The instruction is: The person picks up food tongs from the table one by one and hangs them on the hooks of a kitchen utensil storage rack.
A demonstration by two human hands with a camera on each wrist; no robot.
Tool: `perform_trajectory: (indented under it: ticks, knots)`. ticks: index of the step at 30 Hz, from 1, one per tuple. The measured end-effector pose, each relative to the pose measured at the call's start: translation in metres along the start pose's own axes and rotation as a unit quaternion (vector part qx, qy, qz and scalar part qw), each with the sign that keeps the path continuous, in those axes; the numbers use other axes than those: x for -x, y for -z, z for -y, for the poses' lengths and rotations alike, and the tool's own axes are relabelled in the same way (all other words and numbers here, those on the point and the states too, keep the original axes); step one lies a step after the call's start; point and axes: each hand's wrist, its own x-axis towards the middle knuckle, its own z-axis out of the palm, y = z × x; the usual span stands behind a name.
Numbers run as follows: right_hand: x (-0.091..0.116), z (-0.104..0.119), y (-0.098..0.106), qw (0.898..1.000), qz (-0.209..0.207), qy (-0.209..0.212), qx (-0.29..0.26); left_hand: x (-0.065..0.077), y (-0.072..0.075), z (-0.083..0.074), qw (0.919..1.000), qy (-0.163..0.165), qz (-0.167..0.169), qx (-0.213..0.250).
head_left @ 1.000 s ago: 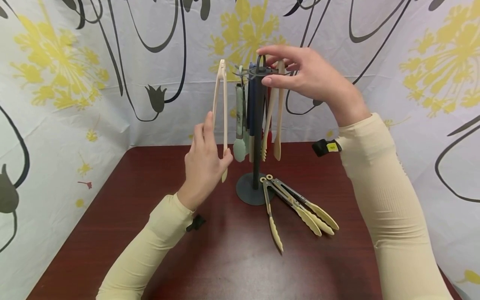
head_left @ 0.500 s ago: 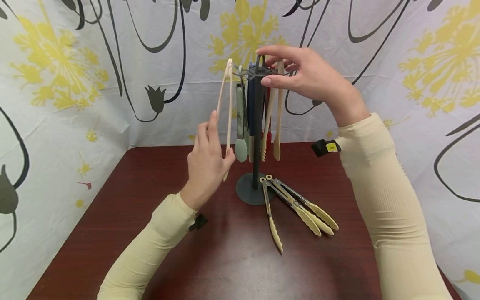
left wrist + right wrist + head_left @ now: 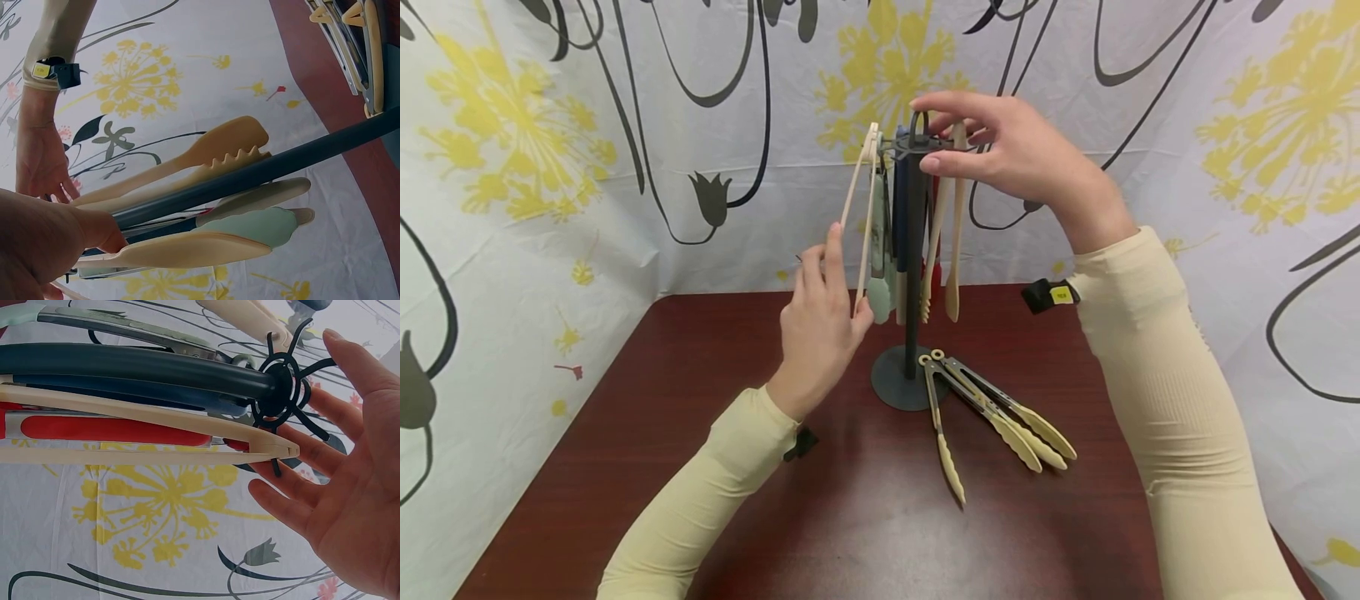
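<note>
My left hand (image 3: 820, 333) holds cream tongs (image 3: 872, 139) upright by the arms, thumb on one side and fingers on the other. Their hinged top overlaps a hook on the left of the dark stand (image 3: 913, 250). In the left wrist view, the scooped tip of these tongs (image 3: 200, 250) lies beside the mint-green tongs (image 3: 256, 226). My right hand (image 3: 1022, 158) spans the stand's top, thumb in front and index finger by the loop. Its fingers look loosely spread behind the hooked ring (image 3: 278, 390) in the right wrist view.
Blue tongs (image 3: 901, 208), red-handled tongs (image 3: 119, 430) and beige tongs (image 3: 953, 296) hang from the stand. Several steel tongs with pale yellow tips (image 3: 1015, 433) lie on the dark red table (image 3: 820, 533), right of the round base (image 3: 898, 383). A patterned cloth (image 3: 737, 250) hangs behind.
My left hand has moved the cream tongs right, bringing their top to the stand's left hooks, and the tongs lean more. My right hand stays at the stand's top.
</note>
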Motion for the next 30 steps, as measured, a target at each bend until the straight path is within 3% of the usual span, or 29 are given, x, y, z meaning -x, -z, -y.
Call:
perform_trajectory:
  ticks: [13,23,30]
  knots:
    - [0.0,0.0,0.0,1.0,-0.001,0.006,0.006,0.003,-0.008,-0.005,1.0,0.0,0.002,-0.009]
    - [0.0,0.0,-0.001,1.0,-0.002,0.009,0.008,0.005,-0.019,-0.008,0.9995,-0.001,-0.028,-0.014]
    - [0.0,0.001,0.0,1.0,-0.002,0.012,0.008,0.006,-0.025,-0.012,0.9996,0.004,-0.024,-0.012]
